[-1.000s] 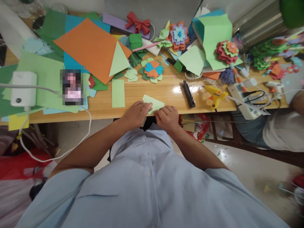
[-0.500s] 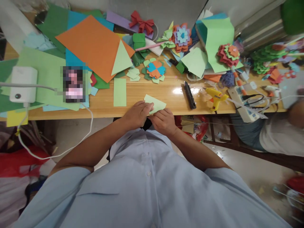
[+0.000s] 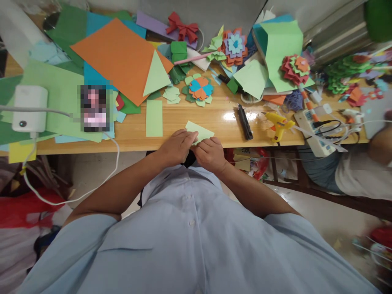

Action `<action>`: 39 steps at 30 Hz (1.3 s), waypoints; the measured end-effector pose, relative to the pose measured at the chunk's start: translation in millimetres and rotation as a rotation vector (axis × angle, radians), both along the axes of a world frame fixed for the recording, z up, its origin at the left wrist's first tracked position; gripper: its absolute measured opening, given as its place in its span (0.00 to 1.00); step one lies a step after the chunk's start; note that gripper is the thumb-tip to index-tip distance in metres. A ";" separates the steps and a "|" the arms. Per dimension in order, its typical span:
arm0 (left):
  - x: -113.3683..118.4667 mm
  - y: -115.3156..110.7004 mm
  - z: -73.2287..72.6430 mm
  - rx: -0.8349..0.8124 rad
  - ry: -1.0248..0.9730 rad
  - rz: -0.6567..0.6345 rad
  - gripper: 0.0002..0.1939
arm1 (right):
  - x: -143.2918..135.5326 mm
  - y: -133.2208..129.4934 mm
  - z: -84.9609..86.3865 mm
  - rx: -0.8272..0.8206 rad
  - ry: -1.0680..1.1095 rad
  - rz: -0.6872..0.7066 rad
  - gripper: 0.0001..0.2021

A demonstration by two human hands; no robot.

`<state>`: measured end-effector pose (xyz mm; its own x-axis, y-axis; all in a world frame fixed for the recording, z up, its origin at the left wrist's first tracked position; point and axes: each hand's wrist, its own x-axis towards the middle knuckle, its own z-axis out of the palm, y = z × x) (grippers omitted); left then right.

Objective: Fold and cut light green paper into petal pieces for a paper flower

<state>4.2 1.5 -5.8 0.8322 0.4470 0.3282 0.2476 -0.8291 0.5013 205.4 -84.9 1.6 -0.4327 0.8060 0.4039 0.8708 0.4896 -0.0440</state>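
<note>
At the table's front edge, both hands are on a small piece of light green paper (image 3: 200, 130). My left hand (image 3: 177, 147) is closed on its left part, with the thumb and fingers near the lower edge. My right hand (image 3: 210, 154) has its fingers curled over the paper's lower right side; the fingertips are partly hidden. To the left lies a flat light green paper rectangle (image 3: 154, 118). Beyond the hands is a layered paper flower (image 3: 200, 90) in orange, blue and green, beside several small green paper petals (image 3: 172, 95).
A black utility knife (image 3: 244, 121) and a yellow glue gun (image 3: 278, 125) lie to the right, near a white power strip (image 3: 314, 132). Large orange paper (image 3: 118, 61) and a phone (image 3: 94, 108) are at left. A seated person (image 3: 361, 167) is at far right.
My right hand has shifted up very slightly, with its fingers curled tighter over the paper. The left hand and the paper have hardly moved.
</note>
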 end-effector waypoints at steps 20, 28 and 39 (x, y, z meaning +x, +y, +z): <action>-3.5 8.2 6.7 0.002 0.154 -0.101 0.22 | 21.0 -2.4 9.0 -0.031 -0.002 -0.194 0.17; -3.6 8.8 1.2 -0.007 0.124 -0.097 0.22 | 68.5 -4.1 15.2 -0.008 -0.046 -0.379 0.17; -6.3 -1.3 -0.5 0.151 0.103 -0.070 0.17 | 28.0 -22.6 -4.2 -0.226 0.073 -0.128 0.26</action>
